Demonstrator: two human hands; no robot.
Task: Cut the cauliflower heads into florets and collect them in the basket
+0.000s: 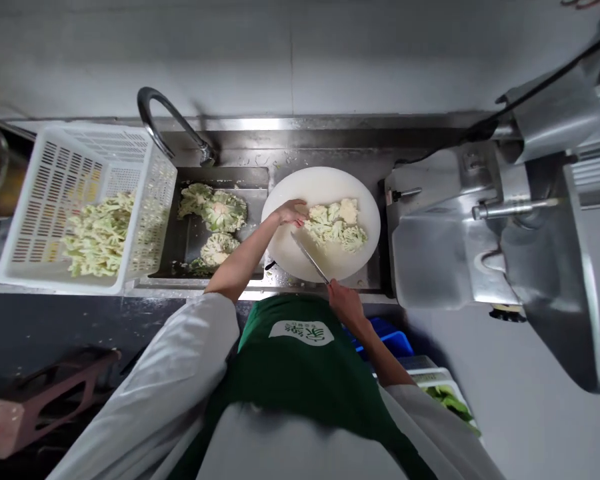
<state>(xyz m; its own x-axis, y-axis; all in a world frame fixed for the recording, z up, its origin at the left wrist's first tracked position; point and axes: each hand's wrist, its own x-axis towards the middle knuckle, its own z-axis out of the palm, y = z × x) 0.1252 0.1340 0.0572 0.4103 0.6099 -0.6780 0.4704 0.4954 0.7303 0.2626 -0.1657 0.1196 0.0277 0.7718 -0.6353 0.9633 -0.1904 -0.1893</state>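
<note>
On a round white cutting board [285, 257] lie cut cauliflower pieces [335, 223]. My right hand [344, 301] is closed around the handle of a knife [311, 258], whose blade points up and left over the board, below the pieces. At the left edge of the pieces is my left hand [292, 212], its fingers bent towards them; whether it grips a piece is too small to tell. Larger cauliflower heads [223, 212] with leaves rest in the sink [190, 243] left of the board.
A white perforated crate [153, 220] holding cut cauliflower [100, 233] stands at the left. The faucet [173, 113] arches behind the sink. A metal slicing machine [433, 260] is right of the board. Below it are a blue bin [397, 343] and leafy greens [447, 400].
</note>
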